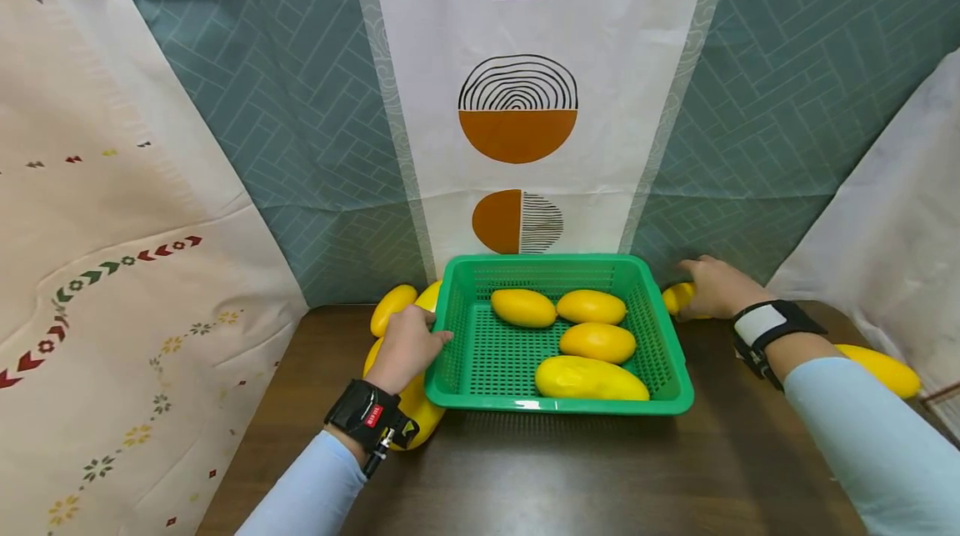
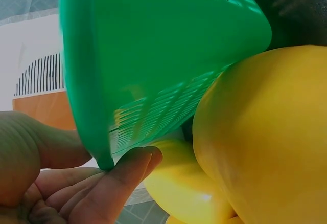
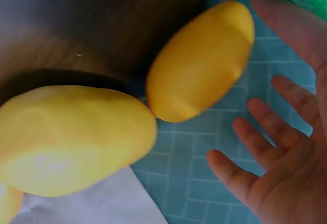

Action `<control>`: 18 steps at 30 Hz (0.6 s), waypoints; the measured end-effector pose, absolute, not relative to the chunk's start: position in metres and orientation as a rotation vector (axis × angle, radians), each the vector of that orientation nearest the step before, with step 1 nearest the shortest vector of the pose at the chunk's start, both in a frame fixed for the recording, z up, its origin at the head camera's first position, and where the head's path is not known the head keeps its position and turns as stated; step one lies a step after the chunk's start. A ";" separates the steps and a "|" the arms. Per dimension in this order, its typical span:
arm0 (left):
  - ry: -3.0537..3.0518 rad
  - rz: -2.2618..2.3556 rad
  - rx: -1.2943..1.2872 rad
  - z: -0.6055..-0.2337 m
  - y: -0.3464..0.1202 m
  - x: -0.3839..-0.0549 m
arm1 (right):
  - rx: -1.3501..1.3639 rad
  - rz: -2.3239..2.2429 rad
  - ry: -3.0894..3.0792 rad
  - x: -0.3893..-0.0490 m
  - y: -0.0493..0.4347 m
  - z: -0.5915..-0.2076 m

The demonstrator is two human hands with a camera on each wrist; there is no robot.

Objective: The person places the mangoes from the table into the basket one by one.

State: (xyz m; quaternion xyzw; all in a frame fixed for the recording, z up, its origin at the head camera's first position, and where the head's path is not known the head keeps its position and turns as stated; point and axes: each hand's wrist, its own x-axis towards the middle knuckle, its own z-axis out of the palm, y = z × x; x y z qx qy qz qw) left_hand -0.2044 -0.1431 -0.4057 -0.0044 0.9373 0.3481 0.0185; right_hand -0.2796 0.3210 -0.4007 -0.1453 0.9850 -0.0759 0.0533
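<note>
A green plastic basket [image 1: 480, 402] with slotted walls stands on the table. Inside lie three smaller yellow mangoes [image 1: 597, 343] and a longer yellow fruit [image 1: 592, 378]. At the basket's left side, my left hand [image 1: 408, 348] pinches the rim [image 2: 84, 81], thumb on one side and fingers on the other. Beyond the opposite wall, my right hand [image 1: 718, 286] reaches over a small yellow mango [image 1: 677, 298]. In the right wrist view its fingers are spread, apart from this mango [image 3: 204, 63]; a larger yellow fruit [image 3: 71, 137] lies beside it.
Several yellow fruits, among them a mango [image 1: 392, 309] and a bigger one [image 1: 422, 411], crowd the basket's left side, partly hidden by my hand. Another yellow fruit [image 1: 881, 369] lies behind my right forearm. Patterned cloth [image 1: 517, 219] hangs behind the dark wooden table [image 1: 555, 478].
</note>
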 end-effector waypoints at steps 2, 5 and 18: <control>2.912 1.075 -0.019 -0.406 -0.143 -0.204 | -0.436 -0.235 3.008 -0.281 0.324 -0.408; 2.908 1.067 -0.027 -0.405 -0.142 -0.204 | -0.419 -0.233 3.019 -0.283 0.327 -0.417; 2.905 1.098 -0.019 -0.405 -0.140 -0.201 | -0.443 -0.164 3.047 -0.284 0.330 -0.432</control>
